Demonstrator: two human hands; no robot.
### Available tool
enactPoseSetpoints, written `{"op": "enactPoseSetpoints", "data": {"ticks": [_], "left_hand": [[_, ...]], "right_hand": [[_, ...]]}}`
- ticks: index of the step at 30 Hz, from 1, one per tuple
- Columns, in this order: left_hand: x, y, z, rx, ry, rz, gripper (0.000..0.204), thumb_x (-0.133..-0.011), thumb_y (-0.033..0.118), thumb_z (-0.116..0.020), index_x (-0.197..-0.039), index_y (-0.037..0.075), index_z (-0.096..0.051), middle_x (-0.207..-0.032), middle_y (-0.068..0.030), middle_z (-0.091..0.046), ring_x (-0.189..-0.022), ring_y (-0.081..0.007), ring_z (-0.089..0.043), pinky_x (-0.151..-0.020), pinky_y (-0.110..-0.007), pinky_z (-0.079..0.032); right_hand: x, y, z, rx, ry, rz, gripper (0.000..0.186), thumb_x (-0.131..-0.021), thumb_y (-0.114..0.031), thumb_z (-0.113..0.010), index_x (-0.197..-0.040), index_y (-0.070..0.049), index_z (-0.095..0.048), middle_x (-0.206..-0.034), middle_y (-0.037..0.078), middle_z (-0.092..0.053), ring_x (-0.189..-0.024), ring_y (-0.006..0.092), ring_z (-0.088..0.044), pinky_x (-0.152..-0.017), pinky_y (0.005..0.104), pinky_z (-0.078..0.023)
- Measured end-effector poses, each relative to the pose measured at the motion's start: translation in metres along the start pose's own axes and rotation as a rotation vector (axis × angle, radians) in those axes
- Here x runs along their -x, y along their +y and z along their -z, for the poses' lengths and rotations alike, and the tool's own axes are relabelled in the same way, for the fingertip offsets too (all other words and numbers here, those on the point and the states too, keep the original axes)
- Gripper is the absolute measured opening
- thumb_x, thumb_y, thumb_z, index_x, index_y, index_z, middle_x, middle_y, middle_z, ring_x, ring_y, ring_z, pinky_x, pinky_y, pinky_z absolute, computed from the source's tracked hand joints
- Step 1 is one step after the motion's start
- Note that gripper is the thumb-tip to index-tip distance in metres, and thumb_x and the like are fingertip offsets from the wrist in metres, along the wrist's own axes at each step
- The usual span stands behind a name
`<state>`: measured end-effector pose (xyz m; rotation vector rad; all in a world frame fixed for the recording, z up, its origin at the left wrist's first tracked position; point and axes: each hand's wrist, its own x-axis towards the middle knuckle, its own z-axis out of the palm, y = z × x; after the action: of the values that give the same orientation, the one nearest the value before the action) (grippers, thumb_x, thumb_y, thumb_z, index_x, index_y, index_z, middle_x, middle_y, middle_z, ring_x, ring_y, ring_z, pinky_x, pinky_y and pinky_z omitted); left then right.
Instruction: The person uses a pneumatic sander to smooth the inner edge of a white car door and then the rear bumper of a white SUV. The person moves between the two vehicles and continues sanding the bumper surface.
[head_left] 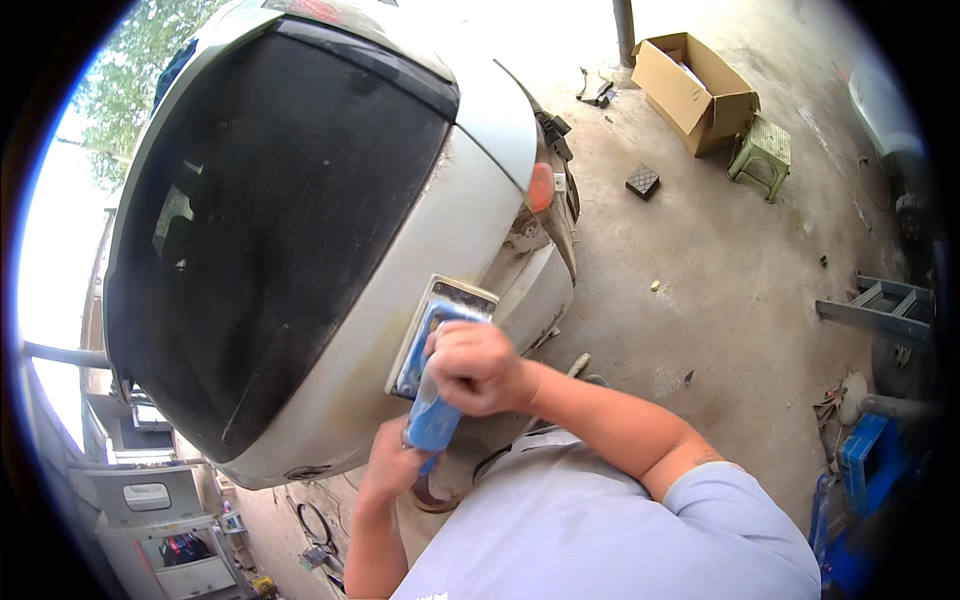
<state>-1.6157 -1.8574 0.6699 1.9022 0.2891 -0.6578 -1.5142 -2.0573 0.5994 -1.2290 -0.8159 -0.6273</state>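
Note:
A blue sander (pixel 433 423) with a flat rectangular pad (pixel 400 370) rests against the light-coloured tailgate (pixel 432 220) of a car, below its dark rear window (pixel 280 190). My right hand (pixel 470 367) is closed over the top of the sander's body. Lower down, my left hand (pixel 393 460) wraps round its rear end, where a brownish hose (pixel 437 502) hangs. Dull, yellowish patches mark the panel near the pad. My palms and some fingertips are hidden.
An open cardboard box (pixel 672 95) and a green stool (pixel 765 150) stand at the far right. A small dark block (pixel 643 181) lies on the concrete floor (pixel 700 260). Metal steps (pixel 880 302) and a blue crate (pixel 865 460) are at the right. Detached car door panels (pixel 140 500) stand lower left.

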Motion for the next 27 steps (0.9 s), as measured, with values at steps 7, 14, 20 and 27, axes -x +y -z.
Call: {"op": "enactPoseSetpoints", "data": {"ticks": [7,14,20,27], "left_hand": [[-0.01,-0.001,-0.015,-0.012,0.036,-0.036,0.007,-0.089,0.008,-0.067,-0.089,0.001,-0.065,-0.076,-0.0044,-0.069,-0.069,-0.0132,-0.064,-0.062,-0.031,-0.051],[0.008,0.007,-0.02,-0.001,0.081,0.009,0.006,-0.09,0.006,-0.065,-0.087,0.001,-0.064,-0.075,-0.0041,-0.067,-0.065,-0.0129,-0.061,-0.059,-0.032,-0.05],[-0.037,0.04,-0.042,-0.06,-0.001,-0.081,0.006,-0.091,0.005,-0.067,-0.091,0.0,-0.064,-0.076,-0.0062,-0.066,-0.062,-0.0146,-0.062,-0.058,-0.031,-0.05],[0.026,-0.097,0.044,-0.1,0.193,0.027,0.013,-0.085,0.017,-0.073,-0.087,0.005,-0.073,-0.076,-0.0018,-0.071,-0.068,-0.0098,-0.064,-0.06,-0.03,-0.05]], "right_hand": [[-0.009,0.002,0.017,-0.076,-0.016,-0.059,0.012,-0.077,0.006,-0.066,-0.073,-0.004,-0.06,-0.066,0.009,-0.052,-0.062,0.0279,-0.055,-0.08,0.0413,-0.059],[-0.005,0.006,0.008,-0.119,-0.051,-0.001,0.013,-0.077,0.008,-0.065,-0.073,-0.002,-0.058,-0.067,0.008,-0.049,-0.062,0.0294,-0.054,-0.079,0.0415,-0.058],[-0.019,0.026,0.06,-0.037,0.01,-0.076,0.01,-0.078,0.009,-0.065,-0.075,0.002,-0.059,-0.067,0.011,-0.053,-0.067,0.0264,-0.06,-0.078,0.0372,-0.057],[0.033,-0.012,-0.071,-0.017,-0.073,0.122,0.012,-0.074,0.001,-0.071,-0.079,-0.005,-0.062,-0.074,0.009,-0.057,-0.072,0.0313,-0.062,-0.073,0.0379,-0.057]]}}
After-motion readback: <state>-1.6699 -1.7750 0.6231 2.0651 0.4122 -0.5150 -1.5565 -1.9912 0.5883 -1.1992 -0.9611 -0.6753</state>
